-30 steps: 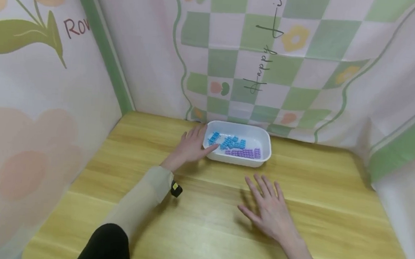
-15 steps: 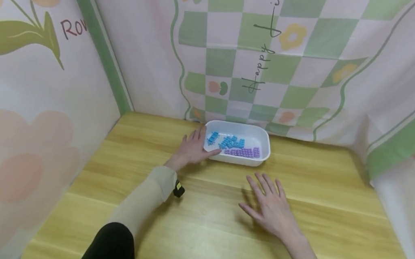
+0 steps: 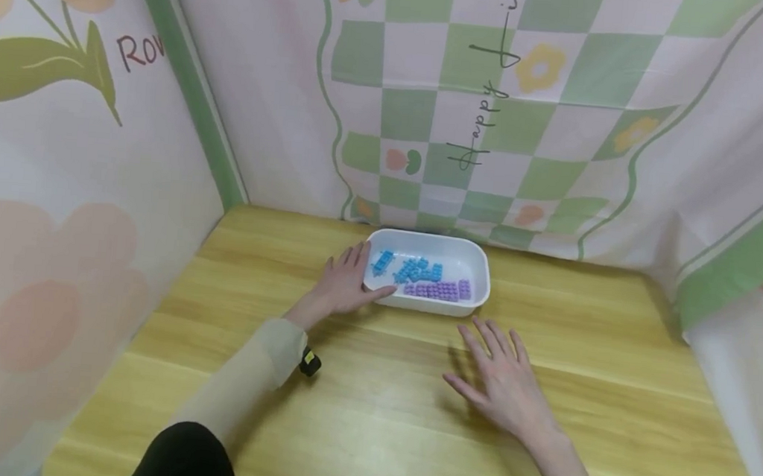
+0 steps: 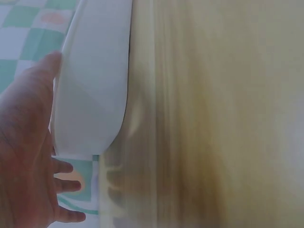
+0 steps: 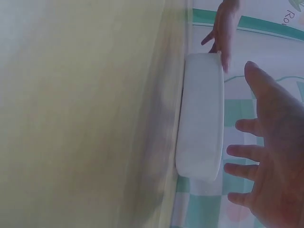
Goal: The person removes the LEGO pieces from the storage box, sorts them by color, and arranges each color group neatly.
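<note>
A white plastic tub (image 3: 433, 305) stands at the back of the table, holding small studded blue blocks (image 3: 418, 271) and purple blocks (image 3: 441, 290). My left hand (image 3: 339, 283) is at its left end, fingers extended along the outside and thumb at the front rim. In the left wrist view the straight thumb touches the tub's rim, while several spread fingers reach past its end. My right hand (image 3: 507, 388) hovers palm down in front of the tub's right side, fingers spread, holding nothing. The right wrist view shows its fingers apart from the tub.
The wooden table (image 3: 366, 431) reaches back to a checked curtain (image 3: 458, 124) right behind the tub. Another printed curtain (image 3: 82, 282) hangs along the left edge. A small black device (image 3: 310, 362) sits at the left cuff.
Over the last half second the tub has slid slightly toward me and left, together with my left hand. The right hand has barely moved.
</note>
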Demonstrator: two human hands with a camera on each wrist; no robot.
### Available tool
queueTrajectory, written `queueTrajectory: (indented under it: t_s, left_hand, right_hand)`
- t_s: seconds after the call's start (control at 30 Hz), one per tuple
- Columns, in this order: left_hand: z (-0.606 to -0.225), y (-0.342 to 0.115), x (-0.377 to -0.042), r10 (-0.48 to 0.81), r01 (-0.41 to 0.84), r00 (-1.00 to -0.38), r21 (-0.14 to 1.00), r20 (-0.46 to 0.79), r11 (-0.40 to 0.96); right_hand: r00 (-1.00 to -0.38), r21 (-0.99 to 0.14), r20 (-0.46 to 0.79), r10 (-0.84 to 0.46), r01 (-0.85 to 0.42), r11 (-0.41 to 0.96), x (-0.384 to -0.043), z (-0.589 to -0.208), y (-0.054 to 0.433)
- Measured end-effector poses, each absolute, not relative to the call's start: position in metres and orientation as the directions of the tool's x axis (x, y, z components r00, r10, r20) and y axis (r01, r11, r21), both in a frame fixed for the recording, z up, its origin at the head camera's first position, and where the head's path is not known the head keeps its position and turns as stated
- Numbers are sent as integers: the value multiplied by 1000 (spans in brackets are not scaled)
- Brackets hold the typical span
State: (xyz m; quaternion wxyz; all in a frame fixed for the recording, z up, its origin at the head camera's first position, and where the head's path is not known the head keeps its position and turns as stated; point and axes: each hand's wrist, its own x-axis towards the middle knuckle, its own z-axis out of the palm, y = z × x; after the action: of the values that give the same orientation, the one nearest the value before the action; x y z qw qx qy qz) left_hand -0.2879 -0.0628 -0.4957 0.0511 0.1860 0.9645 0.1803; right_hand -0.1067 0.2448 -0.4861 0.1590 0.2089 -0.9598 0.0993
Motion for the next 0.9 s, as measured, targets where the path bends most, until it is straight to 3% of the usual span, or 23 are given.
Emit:
queueTrajectory:
  t_s: [0.33,0.67,0.9]
  left_hand:
    - [-496,-91,-259,407,366,-912,347,-52,864]
    - [-491,-111,-241,410,370,-910,329,-59,869]
    - [-491,-122,-226,421,382,-905,321,-59,866]
  right_hand:
    - [-858,-128,327,-395,-455,881,-98,-493,241]
    - [-734,-136,503,-456,-589,797,-107,-497,236]
    - [-709,-148,517,-480,-626,766,-107,-493,226]
